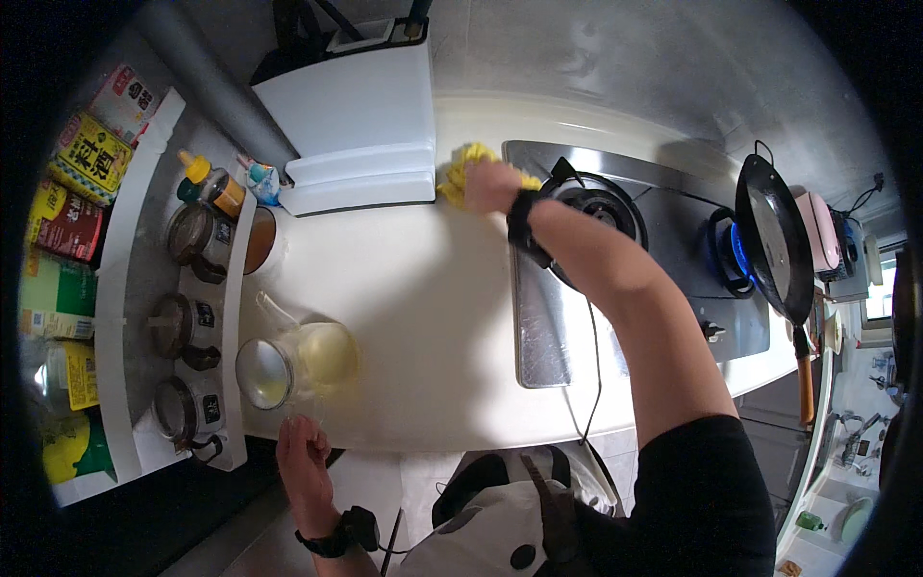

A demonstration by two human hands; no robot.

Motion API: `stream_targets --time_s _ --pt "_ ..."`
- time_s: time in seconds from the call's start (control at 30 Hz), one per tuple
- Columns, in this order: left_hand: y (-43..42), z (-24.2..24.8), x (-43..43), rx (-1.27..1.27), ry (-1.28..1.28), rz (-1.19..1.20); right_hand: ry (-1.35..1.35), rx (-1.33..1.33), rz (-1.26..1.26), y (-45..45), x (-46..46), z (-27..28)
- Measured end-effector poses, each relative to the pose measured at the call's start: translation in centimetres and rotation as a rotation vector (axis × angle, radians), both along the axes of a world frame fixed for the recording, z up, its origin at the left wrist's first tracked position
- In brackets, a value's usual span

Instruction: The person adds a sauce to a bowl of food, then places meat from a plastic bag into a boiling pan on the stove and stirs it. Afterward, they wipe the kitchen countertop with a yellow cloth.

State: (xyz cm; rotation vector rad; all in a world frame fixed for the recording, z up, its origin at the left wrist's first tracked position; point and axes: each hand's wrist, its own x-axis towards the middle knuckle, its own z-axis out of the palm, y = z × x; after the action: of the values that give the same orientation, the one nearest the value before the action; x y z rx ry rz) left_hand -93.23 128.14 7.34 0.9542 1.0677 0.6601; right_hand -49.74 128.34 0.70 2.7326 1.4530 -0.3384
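Observation:
My right hand (492,189) is on a bunched yellow cloth (461,173) on the cream countertop (411,288), between the white appliance and the steel-edged gas stove (548,346). My left hand (301,447), fingers curled, is at the counter's front edge, just below a clear glass vessel (265,373) with pale yellow contents. Whether it grips a part of that glass cannot be made out. Beside the vessel, touching or overlapping it, is another rounded glass shape (328,353), also pale yellow. Both wrists wear black bands.
A black wok (775,231) stands tilted over a lit blue burner (739,252), its wooden handle (805,389) pointing frontward. A white appliance (353,122) stands at the back. Left, a shelf rack (112,303) holds seasoning packs and jars. A black cable (597,360) crosses the stove's front.

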Motion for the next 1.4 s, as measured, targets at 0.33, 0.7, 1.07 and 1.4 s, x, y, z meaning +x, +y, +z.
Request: stream_targets --time_s 0.33,0.7,1.07,1.4 --pt "0.2 0.5 0.7 0.075 0.03 -0.063 0.299 -0.297 0.264 -8.5 -13.4 3.0" --pt "0.8 0.6 0.4 0.045 0.116 -0.13 0.341 0.26 0.349 -1.7 2.8 13.0" --pt "0.5 1.7 0.9 0.157 0.191 -0.149 0.05 -0.1 -0.03 4.8 7.9 3.3" --pt "0.5 1.9 2.0 0.04 0.199 -0.021 -0.173 -0.277 0.28 4.9 4.9 -0.8"
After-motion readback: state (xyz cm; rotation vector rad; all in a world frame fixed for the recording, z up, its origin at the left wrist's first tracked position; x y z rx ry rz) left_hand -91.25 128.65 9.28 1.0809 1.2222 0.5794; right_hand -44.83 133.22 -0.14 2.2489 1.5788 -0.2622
